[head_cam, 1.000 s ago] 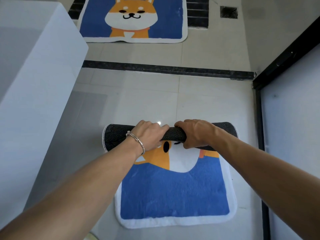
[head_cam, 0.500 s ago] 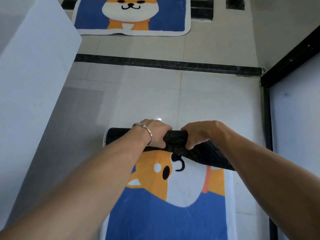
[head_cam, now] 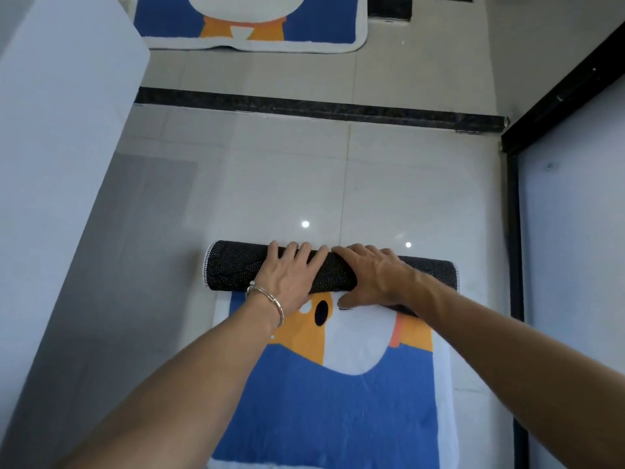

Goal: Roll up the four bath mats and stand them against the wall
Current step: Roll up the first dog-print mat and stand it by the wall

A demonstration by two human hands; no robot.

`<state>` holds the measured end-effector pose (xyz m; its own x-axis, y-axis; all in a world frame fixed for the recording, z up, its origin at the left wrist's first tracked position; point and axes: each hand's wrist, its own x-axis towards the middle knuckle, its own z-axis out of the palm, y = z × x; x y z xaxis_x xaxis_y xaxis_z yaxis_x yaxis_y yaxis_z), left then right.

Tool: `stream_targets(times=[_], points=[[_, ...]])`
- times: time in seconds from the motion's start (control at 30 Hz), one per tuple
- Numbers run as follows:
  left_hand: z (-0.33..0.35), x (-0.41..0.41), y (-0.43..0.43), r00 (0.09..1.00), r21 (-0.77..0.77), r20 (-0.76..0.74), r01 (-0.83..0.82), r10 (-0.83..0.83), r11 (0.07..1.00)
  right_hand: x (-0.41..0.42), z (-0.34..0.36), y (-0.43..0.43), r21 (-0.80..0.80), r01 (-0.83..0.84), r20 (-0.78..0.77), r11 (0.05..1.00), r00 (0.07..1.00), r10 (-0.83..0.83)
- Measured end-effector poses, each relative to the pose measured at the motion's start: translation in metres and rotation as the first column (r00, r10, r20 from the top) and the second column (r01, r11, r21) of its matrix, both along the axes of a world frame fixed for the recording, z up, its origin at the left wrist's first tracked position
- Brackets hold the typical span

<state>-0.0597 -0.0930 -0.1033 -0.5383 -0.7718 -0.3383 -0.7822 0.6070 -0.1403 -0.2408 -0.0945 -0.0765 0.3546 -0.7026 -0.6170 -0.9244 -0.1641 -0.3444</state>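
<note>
Left hand point(head_cam: 291, 277) and right hand point(head_cam: 375, 277) press flat, fingers stretched, side by side atop the half-rolled bath mat point(head_cam: 233, 269) on the floor point(head_cam: 270, 184)

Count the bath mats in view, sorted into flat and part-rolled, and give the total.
Flat bath mats: 1, the far mat at the top edge.
Part-rolled bath mats: 1, the near mat, with the left hand and right hand pressing on its roll.
Total: 2 mats in view, out of the four the task names.
</note>
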Motion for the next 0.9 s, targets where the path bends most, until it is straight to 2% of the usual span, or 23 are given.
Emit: stream_targets(times=[0.07,0.1,0.23,0.37,0.47,0.53,0.6,0.63,0.67,0.7,0.77,0.83,0.9], points=[[0.0,-0.002,0.005,1.0,-0.015,0.014,-0.012,0.012,1.0,-0.003,0.004,-0.009,0.136,0.048,0.02,0.99,0.998,-0.052],[0.0,-0.003,0.007,1.0,-0.008,0.022,-0.021,0.021,1.0,-0.003,0.004,-0.01,0.143,0.05,0.004,0.988,0.999,-0.051],[0.0,-0.003,0.006,0.999,0.097,0.019,-0.029,0.027,0.995,0.007,-0.012,0.003,-0.12,-0.067,-0.142,0.991,0.989,0.05],[0.012,0.002,-0.025,0.993,0.441,-0.055,-0.07,0.105,0.895,0.006,-0.018,0.008,-0.299,-0.14,-0.184,0.944,0.979,0.087],[0.017,-0.004,-0.034,0.995,0.464,0.004,-0.092,0.102,0.881,0.008,-0.021,0.019,-0.368,-0.179,-0.199,0.913,0.974,0.111],[0.016,-0.01,-0.026,0.996,0.357,0.034,-0.091,0.084,0.93,0.007,-0.017,0.019,-0.273,-0.16,-0.161,0.949,0.98,0.119],[0.014,-0.011,-0.013,0.997,0.212,0.044,-0.071,0.063,0.975,0.001,-0.007,0.008,0.001,-0.041,-0.043,0.999,0.998,0.041],[0.014,-0.011,-0.006,0.998,0.151,0.044,-0.056,0.05,0.987,-0.002,-0.003,0.001,0.129,0.02,0.007,0.991,1.0,-0.021],[0.013,-0.011,0.002,0.998,0.112,0.041,-0.044,0.039,0.993,-0.004,-0.002,-0.002,0.19,0.042,0.021,0.981,0.999,-0.047],[0.012,-0.011,0.008,0.999,0.096,0.035,-0.039,0.036,0.995,-0.004,-0.002,-0.001,0.175,0.022,0.003,0.984,1.0,-0.023],[0.012,-0.012,0.015,0.999,0.155,0.014,-0.054,0.053,0.986,-0.001,-0.006,0.008,0.016,-0.066,-0.066,0.998,0.996,0.066],[0.02,-0.01,0.005,0.993,0.333,-0.019,-0.105,0.118,0.937,0.004,-0.013,0.018,-0.127,-0.135,-0.083,0.983,0.989,0.125],[0.03,-0.007,-0.011,0.985,0.509,-0.014,-0.141,0.172,0.849,0.004,-0.015,0.022,-0.197,-0.164,-0.084,0.967,0.985,0.15]])
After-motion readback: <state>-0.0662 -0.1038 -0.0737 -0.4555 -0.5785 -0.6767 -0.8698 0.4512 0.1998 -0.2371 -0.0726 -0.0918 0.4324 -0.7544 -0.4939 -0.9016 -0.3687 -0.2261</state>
